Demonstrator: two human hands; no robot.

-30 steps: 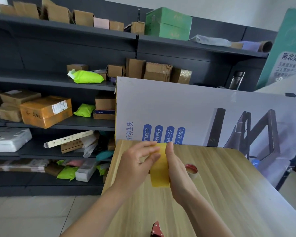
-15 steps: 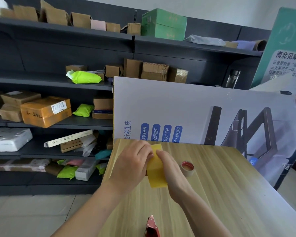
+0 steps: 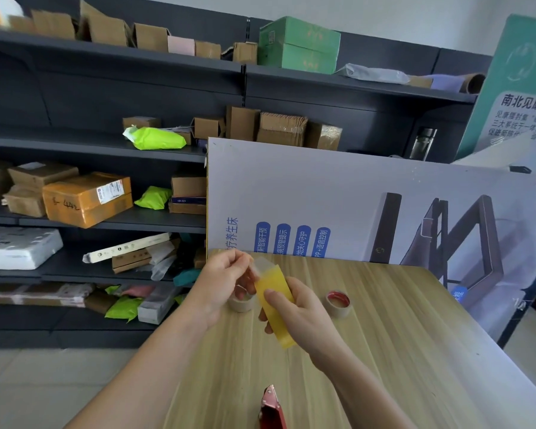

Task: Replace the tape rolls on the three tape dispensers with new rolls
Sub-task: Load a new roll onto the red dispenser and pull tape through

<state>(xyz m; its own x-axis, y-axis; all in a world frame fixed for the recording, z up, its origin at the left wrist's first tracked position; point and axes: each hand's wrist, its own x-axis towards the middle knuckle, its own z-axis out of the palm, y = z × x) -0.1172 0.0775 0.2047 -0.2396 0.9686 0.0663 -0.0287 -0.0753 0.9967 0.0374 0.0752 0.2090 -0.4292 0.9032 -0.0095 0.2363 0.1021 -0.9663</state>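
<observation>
A yellow tape roll (image 3: 274, 308), seen edge-on, is held above the wooden table (image 3: 399, 351) in my right hand (image 3: 300, 317). My left hand (image 3: 223, 283) pinches a clear strip of tape at the roll's upper end. Below my left hand an empty cardboard tape core (image 3: 241, 301) lies on the table. A second core with a red inside (image 3: 338, 301) lies to the right of my hands. The red tip of a tape dispenser (image 3: 271, 408) pokes in at the bottom edge.
A large printed board (image 3: 353, 196) stands upright along the table's far edge. Dark shelves (image 3: 90, 150) with cardboard boxes and green parcels fill the left and back. Tiled floor lies left of the table.
My left hand has slid to the roll's upper end and pulled a clear strip from it. The roll now tilts left, and a cardboard core shows under my left hand.
</observation>
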